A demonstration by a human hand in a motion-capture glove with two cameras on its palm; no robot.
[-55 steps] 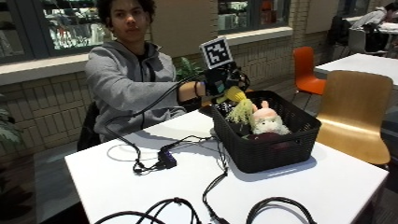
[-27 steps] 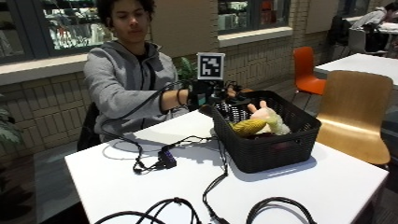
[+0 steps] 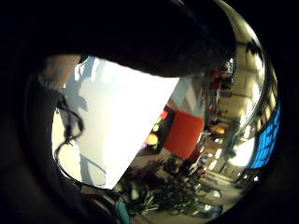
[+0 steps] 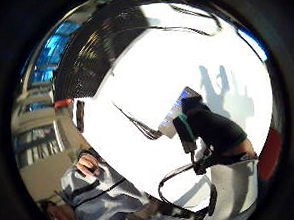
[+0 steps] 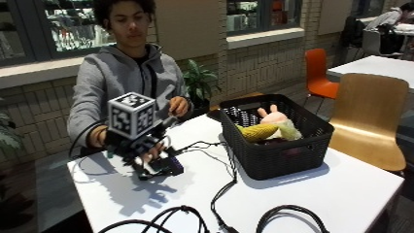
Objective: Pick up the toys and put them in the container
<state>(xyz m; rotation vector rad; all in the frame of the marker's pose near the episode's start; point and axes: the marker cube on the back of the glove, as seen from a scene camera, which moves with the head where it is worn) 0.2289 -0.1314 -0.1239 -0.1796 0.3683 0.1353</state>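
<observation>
The plush toys point(image 5: 271, 127) lie in the black basket point(image 5: 275, 155); none shows on the counter point(image 5: 194, 194). My right hand point(image 5: 146, 148) hovers apart, fingers relaxed, holding nothing.

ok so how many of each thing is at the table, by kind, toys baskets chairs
Toys: 2, a yellow corn-like toy and a pink-and-green plush, both in the basket
Baskets: 1, black
Chairs: 2, wooden and orange
Total: 5

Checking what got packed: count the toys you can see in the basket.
2. A yellow plush toy and a pink-and-cream plush toy lie together inside the black basket. Others may be hidden beneath them.
</observation>
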